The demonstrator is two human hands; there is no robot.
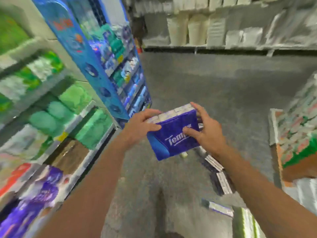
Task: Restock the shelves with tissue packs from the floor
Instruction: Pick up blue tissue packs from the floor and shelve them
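A dark blue tissue pack [171, 134] with white lettering is held in the air at mid-frame, tilted, above the grey floor. My left hand [139, 127] grips its left end, fingers over the top. My right hand [204, 129] grips its right end, thumb on the front face. More blue and white tissue packs [221, 179] lie in a loose row on the floor below and to the right. The shelves [82, 121] on my left hold green packs above and purple packs [49, 182] at the bottom.
A tall blue display stand [106, 66] full of small packs stands at the left, beyond the shelves. Far shelves [223, 47] carry white paper goods. A pallet stack of printed packs [298, 127] sits at the right. The grey floor [214, 79] lies between them.
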